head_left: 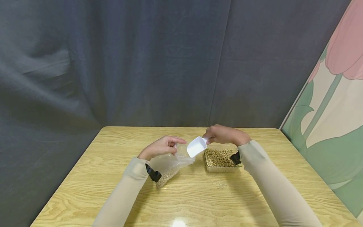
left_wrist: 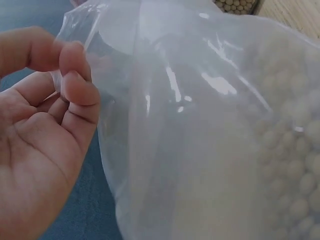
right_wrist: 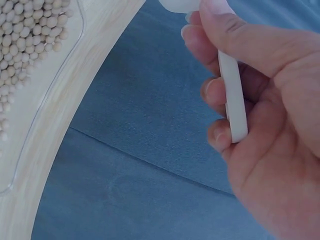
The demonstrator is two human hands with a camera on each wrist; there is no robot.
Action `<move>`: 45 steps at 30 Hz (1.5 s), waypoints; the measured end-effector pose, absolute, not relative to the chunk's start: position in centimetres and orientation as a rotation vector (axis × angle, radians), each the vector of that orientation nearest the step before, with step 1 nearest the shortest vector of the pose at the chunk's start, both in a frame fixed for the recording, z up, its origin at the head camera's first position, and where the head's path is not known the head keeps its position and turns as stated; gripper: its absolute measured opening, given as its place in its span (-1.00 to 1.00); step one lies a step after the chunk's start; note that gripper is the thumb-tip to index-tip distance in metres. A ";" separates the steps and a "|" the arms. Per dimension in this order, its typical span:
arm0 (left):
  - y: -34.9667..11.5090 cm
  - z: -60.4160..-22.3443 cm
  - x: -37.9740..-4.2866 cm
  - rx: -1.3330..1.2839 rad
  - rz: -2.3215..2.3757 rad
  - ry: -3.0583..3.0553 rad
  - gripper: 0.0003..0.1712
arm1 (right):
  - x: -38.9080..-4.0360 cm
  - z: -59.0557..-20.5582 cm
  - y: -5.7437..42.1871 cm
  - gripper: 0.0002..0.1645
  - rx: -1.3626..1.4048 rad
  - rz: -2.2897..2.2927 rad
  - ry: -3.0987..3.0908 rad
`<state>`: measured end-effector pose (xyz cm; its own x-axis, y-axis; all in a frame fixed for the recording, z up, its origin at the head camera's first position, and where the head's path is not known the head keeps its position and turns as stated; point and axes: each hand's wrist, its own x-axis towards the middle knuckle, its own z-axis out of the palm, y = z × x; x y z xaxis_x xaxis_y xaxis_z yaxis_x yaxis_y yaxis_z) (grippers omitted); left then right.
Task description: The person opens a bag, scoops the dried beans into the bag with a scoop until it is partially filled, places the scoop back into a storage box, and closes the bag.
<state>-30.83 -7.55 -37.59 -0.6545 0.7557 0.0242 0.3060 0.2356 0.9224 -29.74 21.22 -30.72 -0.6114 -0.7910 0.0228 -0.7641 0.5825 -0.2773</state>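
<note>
On the table (head_left: 93, 183), the likely slick, limp, bottom-heavy bag (head_left: 164, 164) is best held where the left hand (head_left: 161, 147) pinches its rim (left_wrist: 75, 26); near it the right hand (head_left: 224, 134) grips the probably light, stiff scoop (head_left: 197, 147) by its handle (right_wrist: 233, 102).

In the head view, the right hand (head_left: 222, 134) hid much of the scoop's handle (head_left: 205, 140), and a black wrist device (head_left: 235, 158) covered part of the container (head_left: 222, 169). Marks (head_left: 221, 186) on the surface (head_left: 85, 183) were too small to identify. In the left wrist view, the bag (left_wrist: 165, 125) ran past the frame, its beans (left_wrist: 295, 170) blurred through cloudy plastic. The right wrist view cut off most of the scoop's bowl (right_wrist: 180, 4).
</note>
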 end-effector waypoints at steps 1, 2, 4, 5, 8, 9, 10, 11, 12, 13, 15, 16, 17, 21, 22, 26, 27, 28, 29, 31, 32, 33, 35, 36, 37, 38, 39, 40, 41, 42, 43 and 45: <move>-7.6 -37.6 -30.9 0.973 1.405 2.087 -0.43 | -29.7 -30.7 21.2 -0.86 -1.325 -0.398 2.707; -7.6 -37.6 -30.9 0.973 1.406 2.091 -0.43 | -29.6 -30.6 21.1 -0.85 -1.312 -0.406 2.712; -7.6 -37.6 -31.0 0.972 1.404 2.098 -0.43 | -29.6 -30.5 21.1 -0.83 -1.274 -0.421 2.724; -7.6 -37.6 -31.0 0.971 1.402 2.102 -0.44 | -29.6 -30.5 21.2 -0.82 -1.257 -0.431 2.728; -7.7 -37.7 -31.0 0.959 1.399 2.108 -0.44 | -29.6 -30.3 21.4 -0.75 -1.185 -0.471 2.747; -7.8 -37.7 -31.0 0.956 1.397 2.109 -0.44 | -29.6 -30.3 21.5 -0.73 -1.168 -0.481 2.753; -7.8 -37.7 -31.0 0.955 1.395 2.111 -0.44 | -29.6 -30.3 21.6 -0.70 -1.148 -0.490 2.761; -7.8 -37.7 -31.0 0.957 1.391 2.112 -0.44 | -29.5 -30.2 21.8 -0.68 -1.128 -0.500 2.769; -7.8 -37.7 -31.0 0.959 1.389 2.112 -0.44 | -29.5 -30.2 21.9 -0.66 -1.111 -0.505 2.777; -7.8 -37.7 -31.0 0.962 1.387 2.112 -0.44 | -29.5 -30.1 22.1 -0.64 -1.098 -0.506 2.783; -7.8 -37.8 -31.0 0.969 1.385 2.110 -0.43 | -29.5 -30.1 22.5 -0.62 -1.074 -0.511 2.796; -7.8 -37.8 -31.0 0.971 1.386 2.109 -0.43 | -29.4 -30.2 22.7 -0.61 -1.069 -0.512 2.804; -7.8 -37.8 -31.0 0.974 1.386 2.106 -0.43 | -29.4 -30.2 22.9 -0.61 -1.068 -0.517 2.810; -7.7 -37.8 -31.0 0.974 1.388 2.115 -0.42 | -29.4 -30.3 24.0 -0.64 -1.076 -0.544 2.839; -7.7 -37.8 -31.0 0.976 1.386 2.119 -0.43 | -29.4 -30.3 24.3 -0.64 -1.078 -0.547 2.846; -7.6 -37.7 -31.0 0.981 1.380 2.132 -0.43 | -29.2 -30.6 25.5 -0.66 -1.052 -0.552 2.865; -7.6 -37.7 -31.0 0.984 1.378 2.131 -0.43 | -29.2 -30.7 25.8 -0.66 -1.045 -0.550 2.869; -7.6 -37.7 -31.0 0.987 1.376 2.132 -0.43 | -29.1 -30.7 26.1 -0.66 -1.042 -0.543 2.874; -7.6 -37.7 -31.0 0.989 1.374 2.132 -0.43 | -29.1 -30.8 26.4 -0.67 -1.034 -0.539 2.878; -7.6 -37.7 -30.9 0.990 1.371 2.130 -0.43 | -29.1 -31.0 26.9 -0.68 -1.028 -0.516 2.890; -7.6 -37.7 -30.9 0.991 1.370 2.128 -0.43 | -29.1 -31.1 27.2 -0.68 -1.021 -0.510 2.893; -7.7 -37.7 -31.0 0.993 1.371 2.125 -0.43 | -29.0 -31.2 27.5 -0.69 -1.018 -0.505 2.895; -7.7 -37.7 -31.0 0.993 1.371 2.121 -0.43 | -29.0 -31.4 28.0 -0.69 -1.005 -0.494 2.898; -7.7 -37.7 -31.0 0.994 1.372 2.119 -0.44 | -29.0 -31.4 28.2 -0.70 -1.001 -0.492 2.897; -7.7 -37.7 -31.1 0.995 1.374 2.116 -0.44 | -28.9 -31.5 28.5 -0.71 -0.997 -0.488 2.897; -7.7 -37.8 -31.1 0.997 1.375 2.116 -0.44 | -28.9 -31.5 28.7 -0.72 -0.998 -0.487 2.892; -7.7 -37.8 -31.1 0.998 1.375 2.117 -0.44 | -28.8 -31.5 28.9 -0.73 -1.003 -0.481 2.889; -7.7 -37.8 -31.1 1.000 1.375 2.117 -0.44 | -28.8 -31.5 29.2 -0.74 -1.009 -0.470 2.889; -7.7 -37.8 -31.1 1.001 1.375 2.118 -0.44 | -28.7 -31.5 29.4 -0.75 -1.016 -0.462 2.888; -7.7 -37.8 -31.1 1.004 1.375 2.117 -0.44 | -28.7 -31.5 29.6 -0.76 -1.030 -0.452 2.886; -7.7 -37.8 -31.1 1.007 1.374 2.118 -0.44 | -28.7 -31.5 29.8 -0.77 -1.040 -0.444 2.884; -7.8 -37.8 -31.1 1.012 1.369 2.119 -0.44 | -28.6 -31.6 30.1 -0.76 -1.046 -0.434 2.879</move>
<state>-31.05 -7.76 -37.79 -0.6466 0.7619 0.0382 0.3481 0.2501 0.9035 -28.59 30.15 -31.58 -0.7705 -0.6355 0.0498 -0.6220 0.7322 -0.2775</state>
